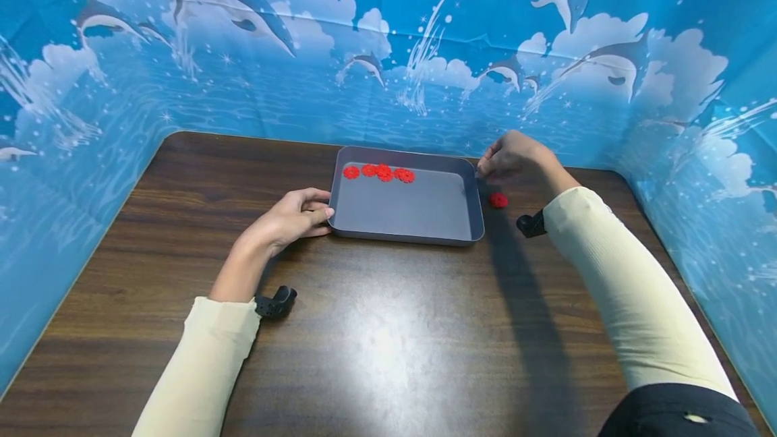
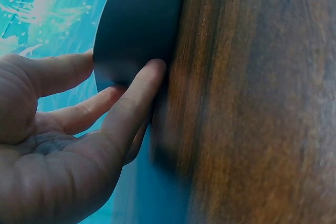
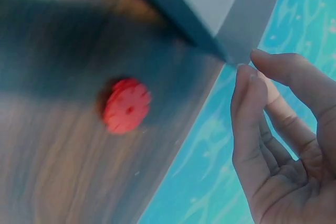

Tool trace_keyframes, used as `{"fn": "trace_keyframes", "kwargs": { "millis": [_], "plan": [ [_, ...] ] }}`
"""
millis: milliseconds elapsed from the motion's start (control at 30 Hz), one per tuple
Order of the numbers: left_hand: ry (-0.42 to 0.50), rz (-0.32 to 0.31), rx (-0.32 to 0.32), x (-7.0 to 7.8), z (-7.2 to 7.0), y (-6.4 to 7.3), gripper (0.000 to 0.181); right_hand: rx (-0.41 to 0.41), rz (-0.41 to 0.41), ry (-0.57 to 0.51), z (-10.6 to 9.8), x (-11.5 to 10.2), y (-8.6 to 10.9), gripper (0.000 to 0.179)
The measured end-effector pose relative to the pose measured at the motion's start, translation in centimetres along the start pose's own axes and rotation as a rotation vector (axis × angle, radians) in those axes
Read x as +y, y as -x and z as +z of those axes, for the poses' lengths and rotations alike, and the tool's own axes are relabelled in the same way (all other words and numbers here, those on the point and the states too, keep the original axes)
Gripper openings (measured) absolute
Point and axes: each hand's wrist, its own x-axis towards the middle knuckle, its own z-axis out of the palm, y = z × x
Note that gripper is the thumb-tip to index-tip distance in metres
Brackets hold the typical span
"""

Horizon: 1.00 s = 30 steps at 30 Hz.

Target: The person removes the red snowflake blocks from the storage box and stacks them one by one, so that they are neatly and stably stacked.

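Note:
A grey rectangular tray (image 1: 413, 218) is at the back of the dark wooden table. Along its far left side lie several red notched discs (image 1: 351, 172), some overlapping. My left hand (image 1: 297, 216) holds the tray's left wall near its front corner; the left wrist view shows the fingertips (image 2: 153, 69) on the dark outer wall. At the far right corner, my right hand (image 1: 512, 154) pinches the tray's rim between thumb and fingers. Just right of the tray, below that hand, another red disc piece (image 3: 127, 107) lies on the table, apparently stacked.
The wooden table (image 1: 388, 329) has a rounded back edge close behind the tray. A blue dolphin-print cloth (image 1: 315, 86) hangs around its back and sides. Black wrist-worn devices (image 1: 276, 303) stick out at both cuffs.

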Motion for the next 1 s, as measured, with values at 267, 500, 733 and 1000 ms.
{"fn": "trace_keyframes", "kwargs": {
  "millis": [267,500,733,1000],
  "plan": [
    [0.011,0.000,-0.003,-0.1,-0.2,-0.2,0.057,-0.031,-0.015,-0.004,1.6,-3.2,-1.1,0.018],
    [0.023,0.006,-0.009,-0.1,-0.2,-0.1,0.057,-0.059,-0.011,-0.083,3.9,-5.4,-2.5,0.022],
    [0.031,-0.004,-0.010,-0.3,-0.4,-0.1,0.057,-0.094,-0.031,-0.062,6.4,-6.7,-3.8,0.031],
    [0.031,0.008,-0.023,-0.3,-0.5,0.1,0.057,-0.097,-0.023,-0.047,8.1,-7.6,-5.2,0.037]
  ]
}}
